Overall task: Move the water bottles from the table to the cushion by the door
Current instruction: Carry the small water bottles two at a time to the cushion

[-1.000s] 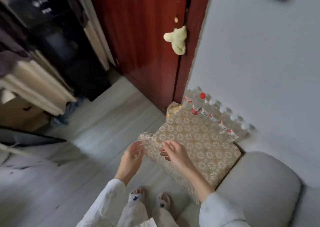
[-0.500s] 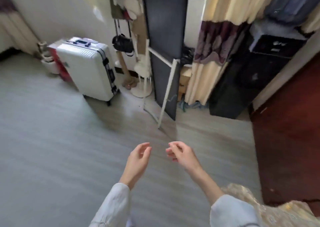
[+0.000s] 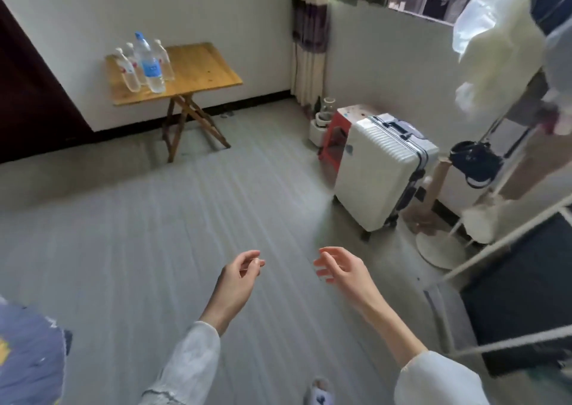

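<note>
Several clear water bottles stand on a small wooden folding table [image 3: 201,64] against the far wall. The tallest bottle [image 3: 149,64] has a blue cap and blue label; smaller bottles [image 3: 128,71] stand beside and behind it. My left hand [image 3: 238,277] and my right hand [image 3: 340,270] hang low in front of me over the grey floor, both empty with loosely curled fingers, far from the table. The cushion and the door are out of view.
A white suitcase [image 3: 383,169] stands at the right with a red stool [image 3: 335,135] behind it. A clothes rack [image 3: 501,228] and a black box [image 3: 520,296] fill the right edge. Bare floor lies between me and the table.
The view has swung from the cushion by the door, across the room, to the table with the bottles. My hands have left the cushion and spread slightly apart, still empty.
</note>
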The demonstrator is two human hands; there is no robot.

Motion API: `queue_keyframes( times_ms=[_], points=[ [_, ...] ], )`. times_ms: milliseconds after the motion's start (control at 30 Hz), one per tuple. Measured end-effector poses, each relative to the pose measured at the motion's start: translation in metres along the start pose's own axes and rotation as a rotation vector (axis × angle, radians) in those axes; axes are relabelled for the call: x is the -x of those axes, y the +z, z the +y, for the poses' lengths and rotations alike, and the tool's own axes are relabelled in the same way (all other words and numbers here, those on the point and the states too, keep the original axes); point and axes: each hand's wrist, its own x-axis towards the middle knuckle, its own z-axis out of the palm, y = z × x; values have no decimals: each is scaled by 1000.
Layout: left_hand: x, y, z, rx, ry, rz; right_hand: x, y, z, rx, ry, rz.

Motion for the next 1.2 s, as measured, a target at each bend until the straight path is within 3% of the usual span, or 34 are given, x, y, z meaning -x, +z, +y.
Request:
queue_keyframes(
  times_ms=[233, 533, 767, 1200],
  points=[
    [-125, -44, 20, 86, -40, 188, -158, 43, -65, 19, -81, -155],
    [-299, -105, 93, 173, -25, 373, -373, 98, -170, 6, -163, -311],
    [-400, -178, 84, 257, -116, 537, -495, 185, -213, 68, -164, -486],
    [-680, -370, 129, 226, -30, 518, -745, 356, -332, 71, -221, -483]
  ],
)
